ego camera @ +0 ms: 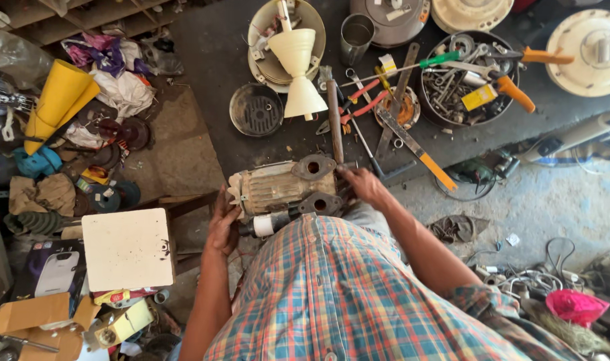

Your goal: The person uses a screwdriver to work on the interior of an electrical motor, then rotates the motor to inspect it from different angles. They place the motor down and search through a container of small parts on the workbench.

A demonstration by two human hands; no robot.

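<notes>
Currently L hand (pixel 222 226) gripped finned end of motor housing (pixel 281 187), near centre, w/ R hand (pixel 362 184) curled on its flanged end; flanges bare, unit partly stripped, tools (pixel 385 113) lay beyond.

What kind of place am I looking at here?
Likely a small repair workshop: a bowl of wrenches and screwdrivers, loose hand tools on the dark floor, and a worn electric motor held between the left hand and right hand.

Below you: dark mat (pixel 211 47) over dusty concrete floor (pixel 545 200); wooden shelving (pixel 84 13) upper left; white stool (pixel 128 247); daylight.
</notes>
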